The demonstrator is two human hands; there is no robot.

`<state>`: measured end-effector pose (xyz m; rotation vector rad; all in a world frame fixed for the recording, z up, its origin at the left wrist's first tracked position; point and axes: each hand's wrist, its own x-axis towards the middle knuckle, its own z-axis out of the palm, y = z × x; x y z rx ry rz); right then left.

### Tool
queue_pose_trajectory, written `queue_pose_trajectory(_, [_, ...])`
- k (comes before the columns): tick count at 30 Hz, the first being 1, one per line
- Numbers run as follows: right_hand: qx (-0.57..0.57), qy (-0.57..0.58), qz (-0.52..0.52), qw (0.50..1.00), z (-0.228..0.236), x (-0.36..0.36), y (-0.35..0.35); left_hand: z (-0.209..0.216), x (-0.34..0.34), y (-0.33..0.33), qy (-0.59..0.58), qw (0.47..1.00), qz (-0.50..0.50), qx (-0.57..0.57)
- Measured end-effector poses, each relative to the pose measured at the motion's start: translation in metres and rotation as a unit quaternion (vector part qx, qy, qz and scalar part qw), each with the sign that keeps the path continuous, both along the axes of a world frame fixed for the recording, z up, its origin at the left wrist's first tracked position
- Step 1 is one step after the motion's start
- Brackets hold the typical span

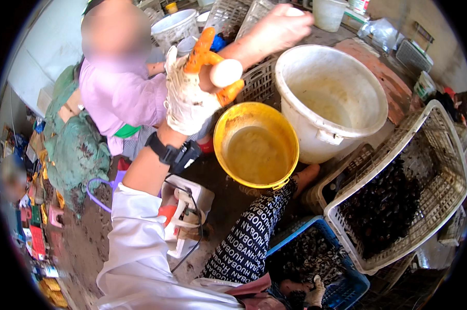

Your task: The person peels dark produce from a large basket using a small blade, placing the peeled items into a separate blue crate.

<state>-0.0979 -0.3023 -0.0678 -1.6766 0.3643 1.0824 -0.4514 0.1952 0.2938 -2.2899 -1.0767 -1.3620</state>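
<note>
My left hand (200, 88), in a whitish glove with orange finger covers, is raised above the yellow bucket (291, 111). Its thumb and fingers grip a white egg (225, 73). Behind it, a bare arm that seems to be the co-worker's reaches right, its hand (287, 28) closed on a similar white, rounded thing. At the lower edge, a gloved hand that appears to be my right hand (315, 295) is beside the blue crate (358, 284) of dark and pale shells. Its fingers are too small and partly hidden to read.
A person (122, 95) in a pink top sits at the left. Beyond the yellow bucket stands a large white tub (300, 124). A tilted white crate (445, 201) of dark shells is at the right. Below my left forearm is a whitish container (205, 199) with a black cord.
</note>
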Motion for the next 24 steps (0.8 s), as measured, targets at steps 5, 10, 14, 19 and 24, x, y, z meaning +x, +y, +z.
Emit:
queue_pose_trajectory(5, [0.019, 0.025, 0.039, 0.999, 0.013, 0.001, 0.002, -0.017, -0.017, -0.088, 0.009, 0.998, -0.067, 0.014])
queue_pose_trajectory(10, [0.056, 0.01, 0.069, 0.996, 0.017, 0.001, 0.011, -0.041, -0.044, -0.167, -0.076, 0.984, -0.109, -0.119])
queue_pose_trajectory(14, [0.093, 0.034, 0.099, 0.99, 0.025, 0.004, 0.002, -0.036, -0.06, -0.194, -0.032, 0.984, -0.114, -0.13])
queue_pose_trajectory(19, [0.078, 0.022, 0.063, 0.995, 0.027, 0.004, 0.001, -0.018, -0.064, -0.193, -0.297, 0.896, -0.12, -0.308])
queue_pose_trajectory(24, [0.069, -0.001, 0.017, 0.997, 0.011, 0.014, -0.021, 0.0, -0.052, -0.159, -0.224, 0.942, -0.096, -0.231])
